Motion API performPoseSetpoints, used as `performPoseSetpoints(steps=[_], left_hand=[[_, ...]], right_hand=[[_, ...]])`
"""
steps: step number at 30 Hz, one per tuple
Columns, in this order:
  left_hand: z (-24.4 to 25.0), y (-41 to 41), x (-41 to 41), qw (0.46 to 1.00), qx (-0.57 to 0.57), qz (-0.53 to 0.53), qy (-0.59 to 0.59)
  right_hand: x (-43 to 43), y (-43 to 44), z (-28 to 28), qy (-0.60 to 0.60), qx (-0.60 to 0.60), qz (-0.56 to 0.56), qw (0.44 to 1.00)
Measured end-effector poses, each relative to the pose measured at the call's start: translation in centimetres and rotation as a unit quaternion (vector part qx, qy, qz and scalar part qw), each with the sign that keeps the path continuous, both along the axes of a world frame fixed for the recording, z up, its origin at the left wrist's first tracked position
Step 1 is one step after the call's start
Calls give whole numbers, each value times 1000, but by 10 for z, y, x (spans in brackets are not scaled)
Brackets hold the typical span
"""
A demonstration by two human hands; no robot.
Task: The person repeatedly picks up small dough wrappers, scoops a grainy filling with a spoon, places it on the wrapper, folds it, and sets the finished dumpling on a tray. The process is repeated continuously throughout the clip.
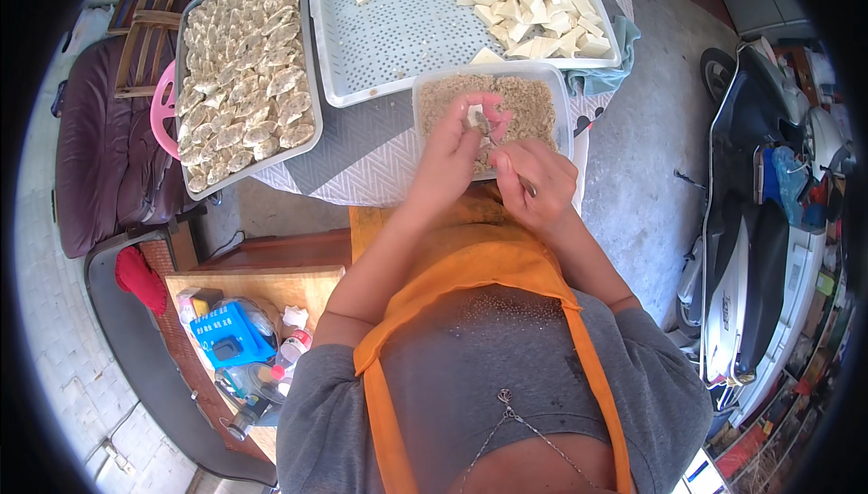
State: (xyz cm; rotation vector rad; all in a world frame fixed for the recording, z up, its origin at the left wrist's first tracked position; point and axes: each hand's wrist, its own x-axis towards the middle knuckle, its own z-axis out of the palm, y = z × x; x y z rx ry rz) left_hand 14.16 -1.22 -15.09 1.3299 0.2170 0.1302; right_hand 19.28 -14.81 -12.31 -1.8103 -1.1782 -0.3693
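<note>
My left hand (468,131) holds a small white piece, probably tofu (476,114), with some filling on it, above a clear plastic tub (568,114) of crumbly brown filling (529,97). Close beside it, my right hand (532,175) grips a thin metal utensil (530,187), whose tip is at the piece; its full shape is hidden by my fingers. Behind the tub lies a perforated plastic tray (400,40) with many cut white tofu pieces (542,2) heaped at its right. At the left, a tray (317,121) bears rows of filled pieces (244,87).
The trays and tub stand on a patterned tablecloth (366,168). A teal cloth (614,53) hangs by the right corner. A pink chair (163,111) and a brown sofa (108,148) are at left, a wooden table (319,284) with bottles at lower left, a scooter (732,223) at right.
</note>
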Motion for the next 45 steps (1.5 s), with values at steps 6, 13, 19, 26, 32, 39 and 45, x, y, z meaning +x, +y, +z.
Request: performPoseSetpoints(steps=[6,13,19,26,32,39,45], left_hand=[[12,14,-4,988,-143,40,32],[14,23,-3,982,-163,94,23],[18,28,-5,973,-198,115,20],[8,13,3,995,-72,63,40],[11,7,4,990,-98,16,95],[8,6,4,976,-190,22,105],[3,-11,9,990,140,17,16]], right_hand=[[10,-3,-8,387,197,-11,901],[48,9,-32,470,-145,27,871],[57,-8,-26,598,20,9,801],[51,-26,-2,593,151,2,791],[30,-14,2,481,142,-13,865],[21,4,20,250,6,-45,967],[28,21,36,122,-75,-5,990]])
